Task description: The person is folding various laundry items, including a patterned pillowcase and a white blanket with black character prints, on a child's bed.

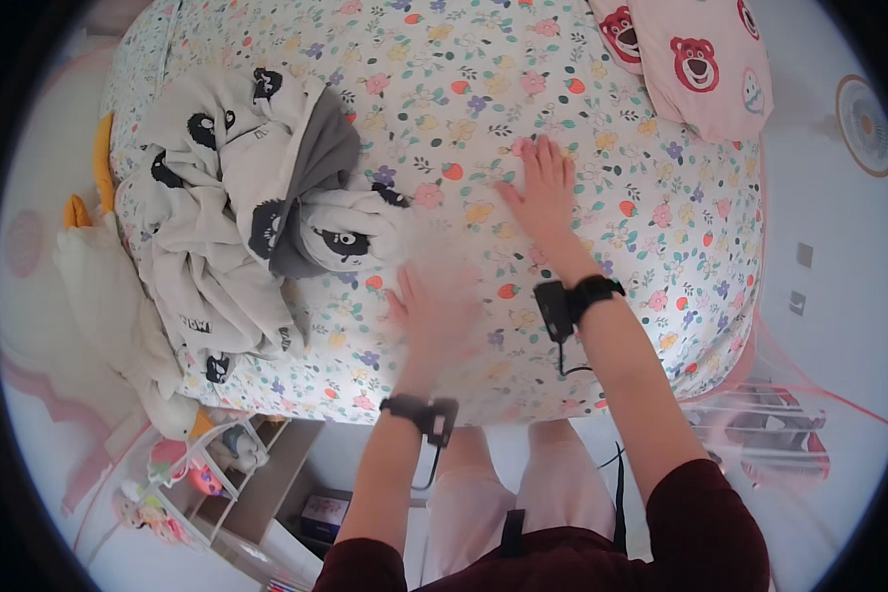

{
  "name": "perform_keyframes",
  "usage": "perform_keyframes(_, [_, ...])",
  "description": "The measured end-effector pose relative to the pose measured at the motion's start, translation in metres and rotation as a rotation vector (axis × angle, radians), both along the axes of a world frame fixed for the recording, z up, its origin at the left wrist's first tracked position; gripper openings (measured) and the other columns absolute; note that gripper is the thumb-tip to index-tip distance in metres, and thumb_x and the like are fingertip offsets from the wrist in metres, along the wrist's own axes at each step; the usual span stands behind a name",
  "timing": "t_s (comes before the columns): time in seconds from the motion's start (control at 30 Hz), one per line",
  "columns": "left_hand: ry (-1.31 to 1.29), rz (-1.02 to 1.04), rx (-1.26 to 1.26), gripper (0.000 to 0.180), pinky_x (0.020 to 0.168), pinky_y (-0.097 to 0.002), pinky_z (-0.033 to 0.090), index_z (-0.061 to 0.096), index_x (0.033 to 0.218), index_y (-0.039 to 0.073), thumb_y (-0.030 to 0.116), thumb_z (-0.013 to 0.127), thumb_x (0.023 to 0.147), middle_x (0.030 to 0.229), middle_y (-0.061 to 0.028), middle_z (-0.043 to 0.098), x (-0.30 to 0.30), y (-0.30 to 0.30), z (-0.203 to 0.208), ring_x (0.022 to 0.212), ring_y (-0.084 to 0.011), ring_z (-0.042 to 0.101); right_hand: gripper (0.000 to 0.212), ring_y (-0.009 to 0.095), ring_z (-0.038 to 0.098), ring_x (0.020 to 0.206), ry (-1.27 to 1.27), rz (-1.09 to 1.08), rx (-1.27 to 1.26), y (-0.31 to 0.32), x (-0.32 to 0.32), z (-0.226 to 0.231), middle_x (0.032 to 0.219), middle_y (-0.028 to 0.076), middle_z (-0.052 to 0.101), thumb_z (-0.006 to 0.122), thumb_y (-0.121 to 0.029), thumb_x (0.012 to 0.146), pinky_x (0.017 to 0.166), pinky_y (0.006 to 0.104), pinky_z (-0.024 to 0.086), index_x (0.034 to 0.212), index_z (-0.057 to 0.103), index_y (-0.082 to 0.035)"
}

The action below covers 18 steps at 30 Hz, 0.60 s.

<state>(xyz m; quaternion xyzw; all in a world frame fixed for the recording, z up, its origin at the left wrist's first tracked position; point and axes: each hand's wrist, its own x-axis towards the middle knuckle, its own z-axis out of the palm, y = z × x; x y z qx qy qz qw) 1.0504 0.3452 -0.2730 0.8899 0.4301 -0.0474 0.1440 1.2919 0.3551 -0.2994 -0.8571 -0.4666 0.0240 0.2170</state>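
My right hand (pixel 543 192) lies flat on the floral bed cover (pixel 503 94), its fingers stretched and apart, holding nothing. Lower and to the left, my left hand (pixel 429 311) is over the same cover and partly smeared by motion. Two of its fingers show apart, and nothing is seen in its grip. Just up and left of it is the bunched end of a grey-white blanket (pixel 217 197) with black-and-white animal faces and a darker grey underside. This blanket lies crumpled on the left half of the bed. Black devices are strapped to both wrists.
Pink fabric (pixel 701 74) with red bear faces lies at the far right corner. A white plush goose (pixel 118 296) rests along the left edge. Below it stands a shelf (pixel 257 474) with toys. A round fan (pixel 866 126) and thin pink netting edges are on the right.
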Motion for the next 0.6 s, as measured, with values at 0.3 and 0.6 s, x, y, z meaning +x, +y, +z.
perform_keyframes(0.3, [-0.007, -0.114, -0.447, 0.115, 0.102, -0.0563, -0.002, 0.014, 0.136, -0.002, 0.067, 0.061, 0.058, 0.142, -0.027, 0.005, -0.058, -0.004, 0.007, 0.132, -0.0386, 0.002, 0.015, 0.031, 0.053, 0.077, 0.124, -0.084, -0.107, -0.086, -0.03, 0.0, 0.079, 0.012, 0.051, 0.052, 0.001, 0.07, 0.065, 0.0381, 0.042, 0.083, 0.048, -0.004])
perform_keyframes(0.6, [0.024, -0.328, -0.333, 0.113, 0.102, -0.0566, -0.001, 0.015, 0.135, -0.005, 0.061, 0.065, 0.058, 0.141, -0.0284, 0.006, -0.1, -0.021, 0.008, 0.132, -0.0396, 0.0, 0.013, 0.035, 0.052, 0.074, 0.282, -0.268, -0.038, -0.205, -0.138, 0.011, 0.081, 0.015, 0.05, 0.047, 0.005, 0.073, 0.062, 0.0391, 0.043, 0.083, 0.045, -0.002])
